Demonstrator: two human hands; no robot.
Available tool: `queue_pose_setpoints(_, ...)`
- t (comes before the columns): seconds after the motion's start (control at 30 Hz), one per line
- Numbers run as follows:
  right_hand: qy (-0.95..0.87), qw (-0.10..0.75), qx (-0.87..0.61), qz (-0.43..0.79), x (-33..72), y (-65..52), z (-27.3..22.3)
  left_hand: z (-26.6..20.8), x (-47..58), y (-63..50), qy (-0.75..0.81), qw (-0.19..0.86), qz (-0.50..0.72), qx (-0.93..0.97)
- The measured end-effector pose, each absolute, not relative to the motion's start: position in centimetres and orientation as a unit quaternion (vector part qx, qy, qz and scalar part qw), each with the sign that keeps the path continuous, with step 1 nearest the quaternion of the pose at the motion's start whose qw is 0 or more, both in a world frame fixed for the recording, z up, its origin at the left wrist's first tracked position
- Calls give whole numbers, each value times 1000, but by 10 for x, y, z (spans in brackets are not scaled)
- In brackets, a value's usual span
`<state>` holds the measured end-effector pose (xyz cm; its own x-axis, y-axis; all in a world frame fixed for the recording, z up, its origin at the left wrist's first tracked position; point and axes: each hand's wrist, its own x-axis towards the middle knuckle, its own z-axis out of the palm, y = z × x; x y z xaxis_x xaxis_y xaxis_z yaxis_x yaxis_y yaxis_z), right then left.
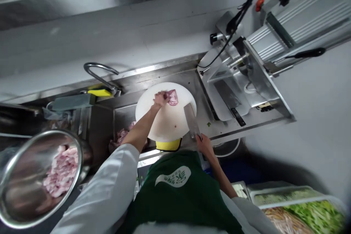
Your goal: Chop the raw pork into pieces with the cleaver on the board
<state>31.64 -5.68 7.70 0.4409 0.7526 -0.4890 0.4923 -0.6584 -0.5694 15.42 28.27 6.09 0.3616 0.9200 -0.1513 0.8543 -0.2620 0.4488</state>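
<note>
A piece of raw meat [172,97] lies on the round white cutting board [153,128]. My left hand [159,99] is on its left end, with the fingers curled around that edge. In my right hand [203,144] is the handle of a cleaver [192,120], the fingers closed around it. The blade is over the board's right edge, pointing away from me and apart from the meat. More raw meat [120,136] is in the sink, left of the board and partly hidden by my left forearm.
A steel bowl [16,168] with cut raw meat stands at the left. Behind the sink are a faucet [101,67] and a yellow sponge [99,92]. A slicing machine [255,65] occupies the right, with another cleaver [229,98] on it. Vegetable bins [296,204] stand lower right.
</note>
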Motion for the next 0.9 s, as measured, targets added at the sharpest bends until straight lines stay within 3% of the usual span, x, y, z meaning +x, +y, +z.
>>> queue_pose_setpoints(0.13, -357, 186, -825, 396, 319, -58, 72, 57, 165, 291, 576, 209, -28, 790)
queue_pose_setpoints(0.23, -336, 185, -825, 416, 325, -56, 70, 56, 158, 291, 579, 275, -16, 767)
queue_pose_setpoints(0.47, -336, 187, -815, 433, 336, -45, 67, 57, 134, 259, 583, 562, 225, 542)
queue_pose_setpoints(0.6, -340, 189, -822, 417, 334, -43, 65, 74, 113, 251, 522, 651, 323, 447)
queue_pose_setpoints(0.73, -353, 200, -818, 408, 333, -44, 65, 110, 77, 261, 522, 527, 379, 554)
queue_pose_setpoints(0.9, -371, 219, -812, 393, 335, -47, 60, 132, 46, 228, 392, 353, 159, 835)
